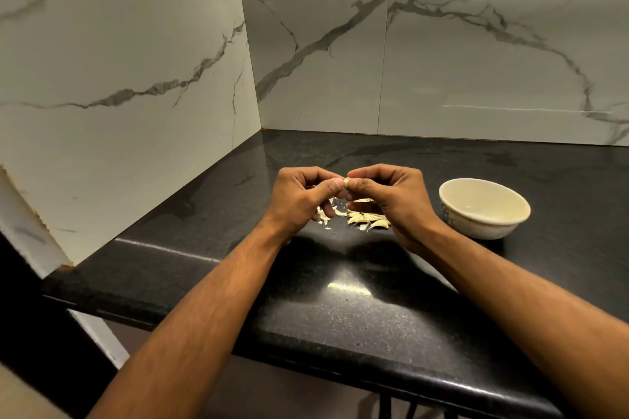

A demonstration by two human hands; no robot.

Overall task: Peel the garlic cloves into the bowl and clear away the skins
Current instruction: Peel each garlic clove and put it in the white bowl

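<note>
Both hands' grip (345,183) pinches one clove (346,182).

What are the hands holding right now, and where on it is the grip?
A single garlic clove, pinched between the fingertips of both hands, left hand on its left end and right hand on its right end, above the counter.

A small pale clove (346,182) sits pinched between both thumbs above the desk; cream cloves (369,219) and thin skins (323,214) lie scattered below; the cream bowl (484,207) stands upright to their right
</note>
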